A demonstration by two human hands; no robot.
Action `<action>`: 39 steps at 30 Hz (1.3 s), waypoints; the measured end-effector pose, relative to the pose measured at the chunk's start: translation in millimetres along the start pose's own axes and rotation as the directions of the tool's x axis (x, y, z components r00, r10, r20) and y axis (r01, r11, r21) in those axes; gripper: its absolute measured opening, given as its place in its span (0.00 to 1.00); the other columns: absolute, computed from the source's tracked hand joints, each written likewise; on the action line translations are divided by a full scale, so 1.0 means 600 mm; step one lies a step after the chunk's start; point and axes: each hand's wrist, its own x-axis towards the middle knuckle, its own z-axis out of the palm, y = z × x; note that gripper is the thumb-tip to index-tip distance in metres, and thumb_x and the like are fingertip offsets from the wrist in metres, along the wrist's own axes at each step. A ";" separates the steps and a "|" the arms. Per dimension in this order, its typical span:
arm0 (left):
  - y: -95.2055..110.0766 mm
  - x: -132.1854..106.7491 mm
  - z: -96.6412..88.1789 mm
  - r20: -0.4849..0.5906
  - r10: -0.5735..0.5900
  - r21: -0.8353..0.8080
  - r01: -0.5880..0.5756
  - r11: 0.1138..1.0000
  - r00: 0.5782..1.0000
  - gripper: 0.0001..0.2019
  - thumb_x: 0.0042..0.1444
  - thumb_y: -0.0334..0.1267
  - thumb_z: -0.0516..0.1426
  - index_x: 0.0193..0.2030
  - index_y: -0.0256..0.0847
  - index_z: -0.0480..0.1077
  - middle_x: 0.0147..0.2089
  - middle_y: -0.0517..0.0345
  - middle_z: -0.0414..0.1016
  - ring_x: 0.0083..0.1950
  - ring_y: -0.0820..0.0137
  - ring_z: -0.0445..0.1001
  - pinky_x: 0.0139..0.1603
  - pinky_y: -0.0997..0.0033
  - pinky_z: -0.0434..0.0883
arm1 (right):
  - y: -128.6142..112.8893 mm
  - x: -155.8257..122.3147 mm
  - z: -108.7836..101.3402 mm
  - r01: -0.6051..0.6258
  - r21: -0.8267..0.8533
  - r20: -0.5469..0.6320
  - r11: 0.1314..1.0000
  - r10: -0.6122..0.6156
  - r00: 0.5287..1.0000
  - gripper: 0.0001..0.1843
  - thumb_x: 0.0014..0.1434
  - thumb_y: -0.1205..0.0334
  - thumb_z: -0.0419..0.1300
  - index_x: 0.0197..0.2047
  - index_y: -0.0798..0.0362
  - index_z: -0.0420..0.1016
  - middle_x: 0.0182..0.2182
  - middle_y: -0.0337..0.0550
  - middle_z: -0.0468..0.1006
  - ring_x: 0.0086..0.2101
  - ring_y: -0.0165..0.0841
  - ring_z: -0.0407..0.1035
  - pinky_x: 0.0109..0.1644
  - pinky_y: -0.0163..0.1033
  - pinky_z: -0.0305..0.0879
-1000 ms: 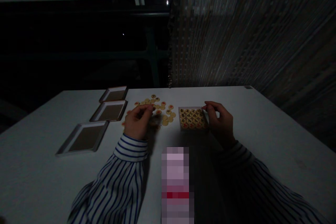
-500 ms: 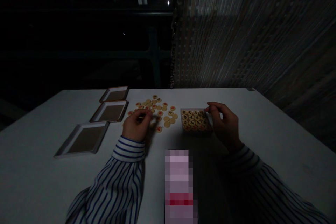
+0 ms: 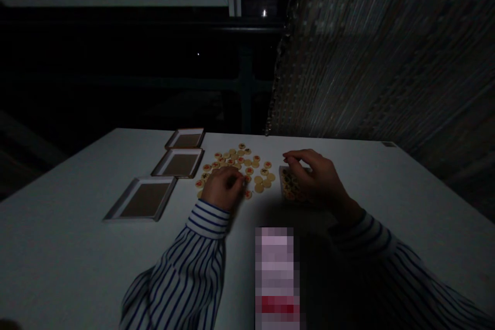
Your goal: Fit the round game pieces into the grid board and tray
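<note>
Round wooden game pieces point(image 3: 242, 162) with red and black marks lie scattered on a white table point(image 3: 77, 247). My left hand point(image 3: 224, 189) rests curled at the near edge of the scatter, fingers closed over pieces I cannot make out. To the right a small box point(image 3: 289, 185) holds pieces packed in rows. My right hand point(image 3: 313, 175) lies over that box and hides most of it, its fingers bent down onto the top. Both arms wear striped sleeves.
Three shallow square trays with brown insides stand in a row at the left: near point(image 3: 142, 205), middle point(image 3: 174, 163), far point(image 3: 186, 138). A beaded curtain point(image 3: 367, 62) hangs behind the table on the right. The room beyond is dark.
My right hand has moved left from the box's right side to lie over the box. My left hand has drawn slightly nearer and curled tighter. The camera view shifted left.
</note>
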 end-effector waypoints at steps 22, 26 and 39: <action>-0.014 -0.024 0.031 0.301 0.082 0.338 -0.187 0.923 0.950 0.15 0.44 0.44 0.58 0.39 0.45 0.74 0.54 0.49 0.65 0.57 0.51 0.58 0.53 0.46 0.57 | 0.017 0.014 0.011 0.059 -0.068 0.188 0.996 -0.045 0.981 0.10 0.55 0.63 0.52 0.38 0.52 0.73 0.36 0.42 0.76 0.38 0.36 0.67 0.43 0.42 0.61; -0.015 -0.027 0.036 0.275 0.099 0.339 -0.193 0.921 0.956 0.13 0.44 0.43 0.59 0.38 0.46 0.74 0.54 0.51 0.66 0.56 0.53 0.58 0.54 0.48 0.57 | 0.016 0.014 0.008 0.064 -0.070 0.176 0.995 -0.051 0.983 0.10 0.55 0.63 0.52 0.38 0.53 0.73 0.36 0.43 0.76 0.37 0.36 0.68 0.43 0.42 0.61; -0.014 -0.013 0.031 0.232 0.205 0.206 -0.254 0.945 0.951 0.15 0.49 0.42 0.55 0.44 0.42 0.69 0.51 0.52 0.69 0.54 0.58 0.62 0.54 0.52 0.56 | 0.017 0.014 0.010 0.085 -0.069 0.174 0.994 -0.071 0.982 0.11 0.55 0.63 0.52 0.38 0.53 0.73 0.36 0.43 0.76 0.37 0.35 0.68 0.43 0.43 0.61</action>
